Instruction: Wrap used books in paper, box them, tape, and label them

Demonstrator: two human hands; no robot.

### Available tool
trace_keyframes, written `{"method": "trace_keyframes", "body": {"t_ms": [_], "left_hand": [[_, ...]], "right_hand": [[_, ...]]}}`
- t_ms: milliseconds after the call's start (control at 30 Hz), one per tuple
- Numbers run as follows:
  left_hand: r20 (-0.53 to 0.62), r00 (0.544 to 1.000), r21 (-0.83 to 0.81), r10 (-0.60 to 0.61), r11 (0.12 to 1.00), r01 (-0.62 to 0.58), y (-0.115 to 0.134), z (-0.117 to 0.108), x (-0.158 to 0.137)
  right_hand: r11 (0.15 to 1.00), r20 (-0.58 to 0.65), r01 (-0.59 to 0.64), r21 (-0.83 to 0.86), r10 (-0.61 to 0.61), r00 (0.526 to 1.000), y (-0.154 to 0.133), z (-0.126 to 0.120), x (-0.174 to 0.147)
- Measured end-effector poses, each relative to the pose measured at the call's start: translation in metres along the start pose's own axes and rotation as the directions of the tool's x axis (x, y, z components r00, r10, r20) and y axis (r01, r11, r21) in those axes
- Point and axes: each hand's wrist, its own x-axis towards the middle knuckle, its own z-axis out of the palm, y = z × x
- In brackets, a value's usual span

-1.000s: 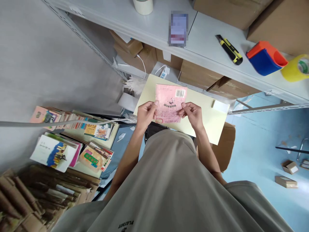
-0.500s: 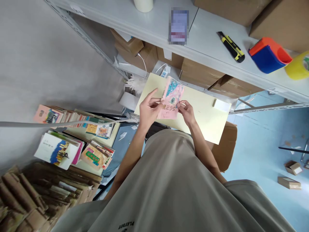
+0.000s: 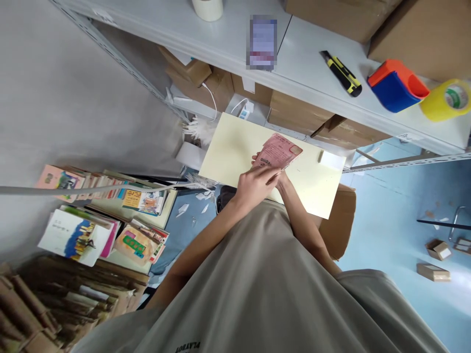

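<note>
A pink book (image 3: 277,149) is tilted above the pale yellow tabletop (image 3: 231,142), its printed pink side facing up with a light oval patch near one corner. Underneath it lies my right hand (image 3: 281,179), mostly hidden; its fingertips show past the book's left edge, gripping it from below. My left hand (image 3: 257,184) crosses over the near end, its fingers pressed together against the book's lower right edge. Both hands touch the book. The left thumb is out of sight.
Above the table, a shelf bears a utility knife (image 3: 341,73), a red-and-blue holder (image 3: 397,86), yellow tape (image 3: 445,100) and a white roll (image 3: 208,9). Cardboard boxes (image 3: 300,112) stand behind. Stacked books (image 3: 79,238) and folded cardboard (image 3: 73,299) are at left. A white piece (image 3: 331,160) lies on the table.
The book has been turned from its illustrated cover to its plain pink side. My left hand moved right across its near end, and my right hand went beneath it. The view shifted slightly.
</note>
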Motion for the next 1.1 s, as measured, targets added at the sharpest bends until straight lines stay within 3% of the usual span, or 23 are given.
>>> {"method": "trace_keyframes", "body": {"t_ms": [100, 233, 367, 467, 533, 667, 767, 833, 900, 1033, 1100], "left_hand": [[-0.080, 0.981, -0.215, -0.175, 0.964, 0.155, -0.015, -0.011, 0.004], [-0.176, 0.876, -0.468, -0.450, 0.821, 0.328, -0.064, -0.014, 0.009], [-0.227, 0.774, -0.549, -0.591, 0.734, 0.399, -0.117, -0.004, 0.016], [-0.152, 0.715, -0.656, -0.683, 0.610, 0.444, -0.136, 0.007, 0.021], [-0.047, 0.712, -0.740, -0.701, 0.503, 0.446, -0.139, 0.012, 0.024], [0.164, 0.779, -0.806, -0.606, 0.373, 0.460, -0.141, 0.010, 0.023], [0.187, 0.795, -0.809, -0.577, 0.369, 0.458, -0.142, 0.003, 0.018], [0.133, 0.773, -0.802, -0.621, 0.390, 0.452, -0.142, 0.002, 0.013], [0.070, 0.715, -0.771, -0.696, 0.418, 0.481, -0.142, 0.003, 0.009], [-0.061, 0.556, -0.662, -0.829, 0.450, 0.599, -0.158, 0.004, 0.002], [-0.123, 0.536, -0.628, -0.835, 0.484, 0.610, -0.173, 0.003, -0.001]], "right_hand": [[0.977, -0.040, -0.122, 0.175, 0.130, 0.991, 0.001, -0.010, 0.012], [0.951, -0.110, -0.192, 0.242, 0.224, 0.968, -0.004, -0.028, 0.009], [0.988, -0.141, -0.095, 0.122, 0.112, 0.984, -0.024, -0.025, 0.004], [0.999, -0.127, 0.037, -0.004, -0.037, 0.991, -0.042, -0.002, -0.001], [0.981, -0.052, 0.159, -0.108, -0.166, 0.985, -0.050, 0.017, -0.007], [0.872, 0.181, 0.345, -0.346, -0.299, 0.937, -0.049, 0.047, -0.017], [0.838, 0.236, 0.369, -0.402, -0.294, 0.926, -0.044, 0.053, -0.018], [0.874, 0.215, 0.346, -0.341, -0.286, 0.934, -0.042, 0.053, -0.016], [0.925, 0.147, 0.290, -0.245, -0.261, 0.954, -0.038, 0.049, -0.012], [0.984, -0.091, 0.131, -0.123, -0.143, 0.986, -0.015, 0.033, 0.008], [0.993, -0.185, 0.010, -0.118, -0.032, 0.982, 0.008, 0.023, 0.024]]}}
